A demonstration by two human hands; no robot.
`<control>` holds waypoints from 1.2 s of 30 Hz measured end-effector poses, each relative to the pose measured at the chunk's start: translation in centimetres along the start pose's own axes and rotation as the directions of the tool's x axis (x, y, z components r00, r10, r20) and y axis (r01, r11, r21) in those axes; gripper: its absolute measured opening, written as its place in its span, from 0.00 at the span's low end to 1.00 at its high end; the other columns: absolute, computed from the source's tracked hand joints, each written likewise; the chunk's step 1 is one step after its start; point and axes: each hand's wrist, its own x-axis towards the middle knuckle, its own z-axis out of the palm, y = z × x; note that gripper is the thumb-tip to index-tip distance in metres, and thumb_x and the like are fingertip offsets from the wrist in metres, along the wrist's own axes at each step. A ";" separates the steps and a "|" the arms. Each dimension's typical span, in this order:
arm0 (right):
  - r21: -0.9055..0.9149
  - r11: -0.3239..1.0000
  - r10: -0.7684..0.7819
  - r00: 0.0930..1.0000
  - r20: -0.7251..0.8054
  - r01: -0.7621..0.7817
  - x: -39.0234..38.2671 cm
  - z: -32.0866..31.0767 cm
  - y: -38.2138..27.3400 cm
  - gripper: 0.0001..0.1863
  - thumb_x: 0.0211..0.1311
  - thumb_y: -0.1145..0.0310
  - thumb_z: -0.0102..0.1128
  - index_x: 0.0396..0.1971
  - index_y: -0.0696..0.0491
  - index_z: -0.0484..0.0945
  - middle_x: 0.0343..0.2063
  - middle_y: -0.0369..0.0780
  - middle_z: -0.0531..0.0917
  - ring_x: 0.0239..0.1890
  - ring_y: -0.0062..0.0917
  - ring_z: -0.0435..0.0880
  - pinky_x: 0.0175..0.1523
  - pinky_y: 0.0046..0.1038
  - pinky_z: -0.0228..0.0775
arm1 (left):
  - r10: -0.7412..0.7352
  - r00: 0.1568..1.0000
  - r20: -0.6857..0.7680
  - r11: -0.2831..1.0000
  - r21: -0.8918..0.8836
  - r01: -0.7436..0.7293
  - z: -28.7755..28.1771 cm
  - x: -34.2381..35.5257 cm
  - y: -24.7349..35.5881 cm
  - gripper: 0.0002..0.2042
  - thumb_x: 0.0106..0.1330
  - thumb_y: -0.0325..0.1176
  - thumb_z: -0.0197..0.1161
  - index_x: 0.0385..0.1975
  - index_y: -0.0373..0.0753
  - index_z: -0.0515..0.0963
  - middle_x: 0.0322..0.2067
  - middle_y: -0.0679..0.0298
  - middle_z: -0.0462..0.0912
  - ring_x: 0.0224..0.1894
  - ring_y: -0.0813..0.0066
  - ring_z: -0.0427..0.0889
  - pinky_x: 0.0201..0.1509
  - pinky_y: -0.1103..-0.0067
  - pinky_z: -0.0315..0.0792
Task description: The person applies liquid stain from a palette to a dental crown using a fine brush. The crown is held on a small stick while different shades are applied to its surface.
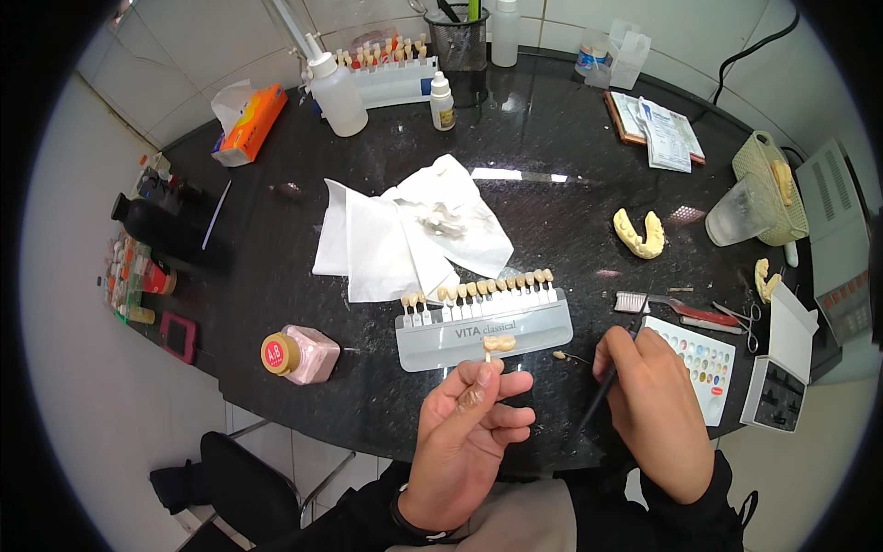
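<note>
My left hand pinches a small dental bridge, tooth-coloured, between thumb and fingertips, raised in front of the tooth shade guide. The guide is a grey holder with a row of tooth tabs. In my right hand is a slim black-handled brush, held like a pen, its lower end slanting toward the table's near edge. Just right of that hand lies a white palette with rows of coloured spots. A small tooth-coloured piece on a thin wire rests between the guide and my right hand.
Crumpled white tissues lie behind the guide, and a pink-filled bottle stands left. A yellowish dental cast, a toothbrush, scissors and a plastic cup are on the right. Squeeze bottle and tissue pack stand behind.
</note>
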 end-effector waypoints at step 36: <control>0.992 0.111 0.181 0.982 0.045 -0.066 -0.4 4.5 -2.2 0.15 0.50 0.82 0.57 0.19 0.54 0.59 0.26 0.41 0.74 0.29 0.12 0.70 0.35 0.12 0.63 | 0.022 0.999 -0.025 0.997 -0.079 -0.024 1.6 0.7 -1.2 0.10 0.63 0.30 0.50 0.40 0.33 0.71 0.50 0.54 0.69 0.55 0.72 0.66 0.58 0.78 0.59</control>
